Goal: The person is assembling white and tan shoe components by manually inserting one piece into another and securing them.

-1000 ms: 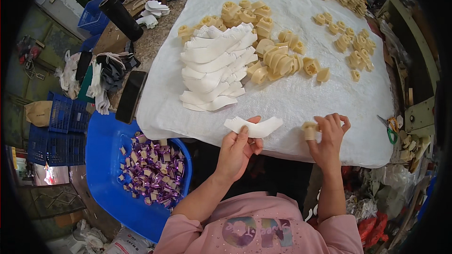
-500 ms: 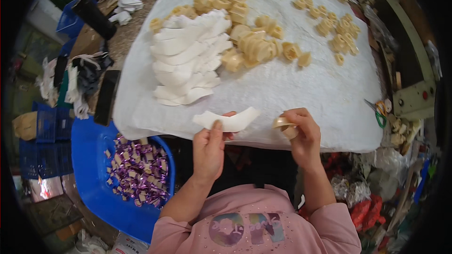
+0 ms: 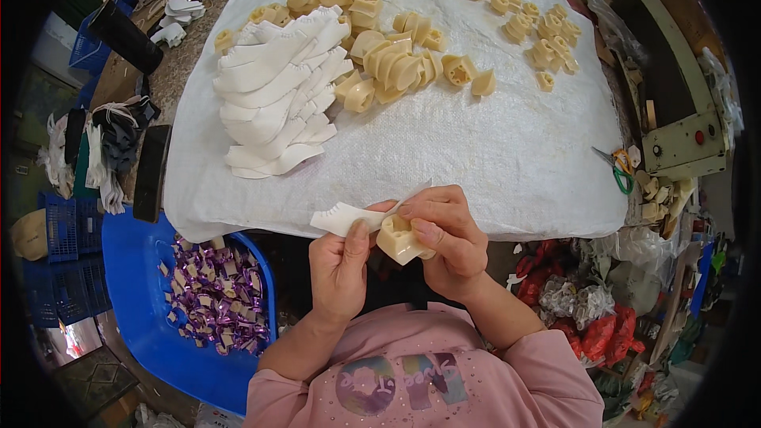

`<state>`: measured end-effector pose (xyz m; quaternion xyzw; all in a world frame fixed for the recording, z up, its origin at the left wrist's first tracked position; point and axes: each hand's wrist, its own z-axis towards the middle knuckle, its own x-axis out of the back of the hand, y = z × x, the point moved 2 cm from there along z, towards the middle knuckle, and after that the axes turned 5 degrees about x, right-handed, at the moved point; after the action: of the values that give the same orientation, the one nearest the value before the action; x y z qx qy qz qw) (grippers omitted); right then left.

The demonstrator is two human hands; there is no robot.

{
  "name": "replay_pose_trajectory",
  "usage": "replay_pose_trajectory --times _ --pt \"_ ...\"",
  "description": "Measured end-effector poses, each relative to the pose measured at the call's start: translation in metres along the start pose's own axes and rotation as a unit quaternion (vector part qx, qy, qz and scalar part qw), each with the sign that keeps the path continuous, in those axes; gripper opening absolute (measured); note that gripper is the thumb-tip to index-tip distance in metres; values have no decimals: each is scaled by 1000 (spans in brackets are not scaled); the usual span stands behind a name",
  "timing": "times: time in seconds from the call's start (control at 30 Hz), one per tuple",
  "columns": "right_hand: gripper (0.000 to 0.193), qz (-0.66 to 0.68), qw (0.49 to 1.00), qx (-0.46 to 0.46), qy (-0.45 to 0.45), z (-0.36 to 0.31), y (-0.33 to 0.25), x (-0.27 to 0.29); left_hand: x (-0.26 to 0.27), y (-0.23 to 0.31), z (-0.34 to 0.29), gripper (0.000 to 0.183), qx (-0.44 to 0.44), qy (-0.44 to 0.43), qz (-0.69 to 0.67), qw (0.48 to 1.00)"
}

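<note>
Just off the near edge of the table, my left hand [image 3: 339,265] pinches a curved white strip [image 3: 339,218] with small notches along one edge, thumb on top. My right hand [image 3: 448,238] grips a cream plastic shoe heel [image 3: 399,239], its hollow ribbed end showing. The heel lies against the strip, whose far end rises past my right fingertips. Ahead on the left of the table is an overlapping pile of similar white strips [image 3: 273,99]. More cream shoe heels [image 3: 396,67] lie behind and beside that pile.
White woven sheeting [image 3: 476,158] covers the table. Further heels [image 3: 547,40] lie at the far right, near green-handled scissors [image 3: 622,178] and a metal machine frame [image 3: 686,139]. Left of me stands a blue tub [image 3: 143,309] of shiny purple pieces [image 3: 218,293]. A black phone [image 3: 151,174] lies at the table's left edge.
My right hand has moved left and brought the shoe heel against the white strip. My left hand keeps hold of the strip. The whole view has shifted slightly.
</note>
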<state>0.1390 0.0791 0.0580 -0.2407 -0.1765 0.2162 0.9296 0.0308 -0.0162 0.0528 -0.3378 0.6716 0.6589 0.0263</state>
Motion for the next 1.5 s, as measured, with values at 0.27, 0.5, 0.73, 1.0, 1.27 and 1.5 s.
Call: replay_pose_trajectory --times 0.27,0.5,0.73,1.0,1.27,1.5 --pt "39 -22 1000 -4 -9 1 1 3 -4 1 -1 36 -27 22 103 994" --pt "35 -127 991 40 -21 3 0 1 -8 -4 -3 37 -60 52 154 985" --pt "33 -149 989 7 -25 -1 11 1 6 -6 -4 39 -51 36 223 973" --pt "26 -257 948 -40 -185 17 -11 7 8 9 -2 24 -139 109 342 923" --pt "21 -251 934 -38 -252 12 -7 2 2 0 2 14 -247 78 442 858" --pt "23 -161 959 -103 -210 -4 10 9 7 -3 1 19 -211 25 395 894"
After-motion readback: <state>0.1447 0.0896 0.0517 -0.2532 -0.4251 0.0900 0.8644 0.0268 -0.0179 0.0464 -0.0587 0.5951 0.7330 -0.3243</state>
